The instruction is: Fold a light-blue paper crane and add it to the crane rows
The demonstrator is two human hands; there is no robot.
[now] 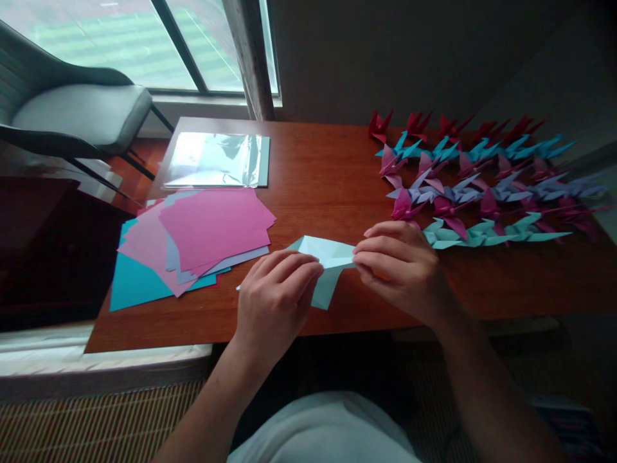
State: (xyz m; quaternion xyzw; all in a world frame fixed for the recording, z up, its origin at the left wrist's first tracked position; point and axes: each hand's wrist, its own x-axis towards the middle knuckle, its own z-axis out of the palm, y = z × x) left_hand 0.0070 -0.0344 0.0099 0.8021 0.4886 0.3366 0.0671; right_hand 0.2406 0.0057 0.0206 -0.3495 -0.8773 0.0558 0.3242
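A pale mint-green origami crane (328, 252), partly folded, is held between my two hands above the front of the table. My left hand (277, 289) pinches its left side, with the thumb hidden behind the fingers. On the other side, my right hand (400, 260) grips the right tip between closed fingers. One flap of the paper hangs down between the hands, and a thin point sticks out left of my left hand. Just beyond my right hand stands a row of finished mint-green paper cranes (486, 235).
Rows of red, blue, pink, lilac and magenta paper cranes (506, 190) fill the right of the wooden table (328, 173). Loose coloured sheets (216, 225) fan out at the left, before a clear-wrapped paper pack (216, 161). A chair (81, 116) stands by the window.
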